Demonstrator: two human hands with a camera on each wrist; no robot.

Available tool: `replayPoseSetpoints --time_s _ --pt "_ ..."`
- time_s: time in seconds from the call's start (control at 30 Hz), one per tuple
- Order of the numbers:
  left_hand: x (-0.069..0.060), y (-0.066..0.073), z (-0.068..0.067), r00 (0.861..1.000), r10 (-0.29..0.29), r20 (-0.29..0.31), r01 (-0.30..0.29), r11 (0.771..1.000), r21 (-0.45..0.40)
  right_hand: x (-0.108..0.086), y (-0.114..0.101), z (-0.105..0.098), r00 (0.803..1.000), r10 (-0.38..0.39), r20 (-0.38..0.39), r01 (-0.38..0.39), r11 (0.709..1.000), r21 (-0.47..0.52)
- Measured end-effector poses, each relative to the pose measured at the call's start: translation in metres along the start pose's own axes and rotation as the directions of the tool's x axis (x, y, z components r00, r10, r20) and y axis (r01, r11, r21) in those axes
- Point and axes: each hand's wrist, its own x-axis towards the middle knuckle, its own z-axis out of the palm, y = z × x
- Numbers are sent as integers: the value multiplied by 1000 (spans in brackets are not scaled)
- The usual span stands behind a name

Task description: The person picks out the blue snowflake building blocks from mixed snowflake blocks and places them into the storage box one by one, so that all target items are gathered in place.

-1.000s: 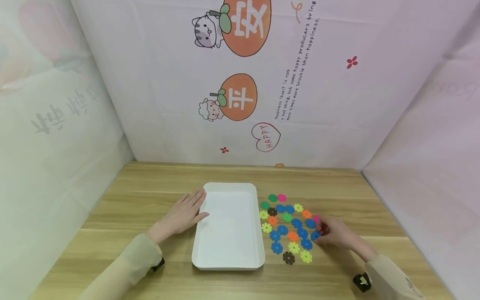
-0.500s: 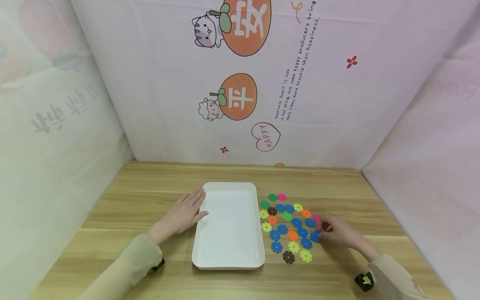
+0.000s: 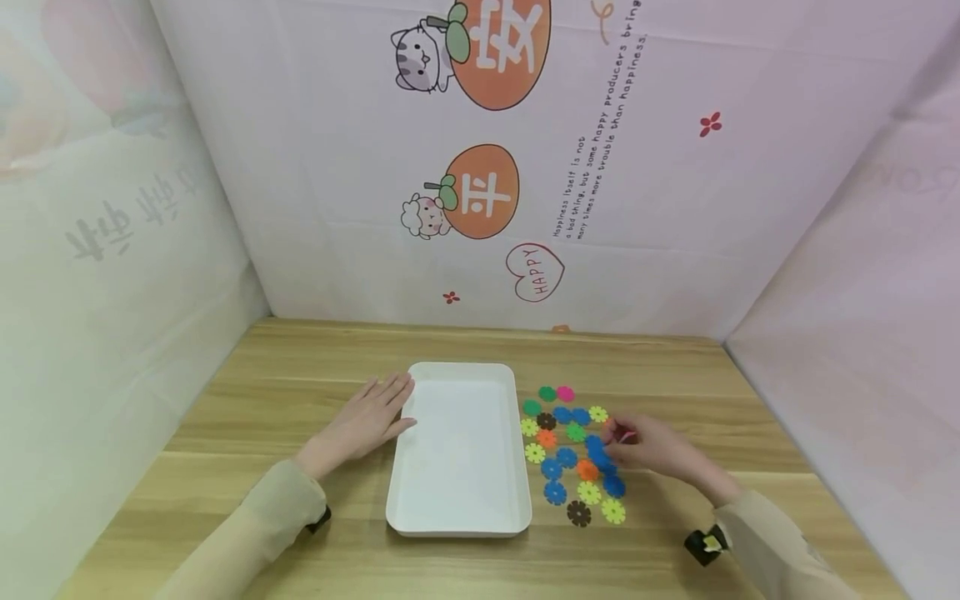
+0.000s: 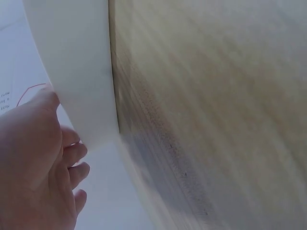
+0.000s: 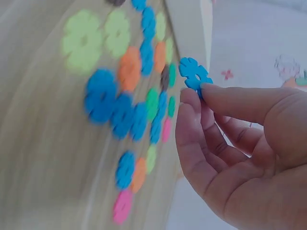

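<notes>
My right hand (image 3: 651,447) pinches a blue snowflake disc (image 5: 191,72) between thumb and fingertips. In the right wrist view that disc is raised off the table, tilted, with its notched rim showing. Below and left of the hand lie the loose snowflake discs, among them a yellow disc (image 3: 612,511), a dark brown disc (image 3: 578,513) and a pink disc (image 5: 123,206). My left hand (image 3: 363,425) rests with fairly straight fingers at the left rim of a white tray (image 3: 459,467). From the left wrist, the thumb touches the tray's outer wall (image 4: 79,62).
The discs lie flat in a loose group along the tray's right side, several of them blue. A wooden table (image 3: 315,350) carries everything. Printed white cloth (image 3: 337,208) closes off the back and both sides.
My right hand has picked up the blue disc at the group's right edge and moved left with it, over the other discs. The left hand stays at the tray.
</notes>
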Motion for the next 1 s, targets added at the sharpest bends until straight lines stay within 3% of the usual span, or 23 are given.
replayPoseSetpoints --time_s 0.33,0.5,0.77,1.0 --pt "-1 0 -3 1000 13 -28 -13 1000 -4 39 -43 26 990 -134 43 135 991 -9" --pt "-1 -1 -2 999 18 -41 -17 1000 4 62 -63 45 980 -174 101 174 985 4" --pt "-2 -1 -1 999 6 -34 -5 1000 6 90 -93 83 969 -88 229 80 996 43" --pt "0 -2 1 999 1 -37 -1 1000 14 106 -106 110 960 -41 277 36 999 24"
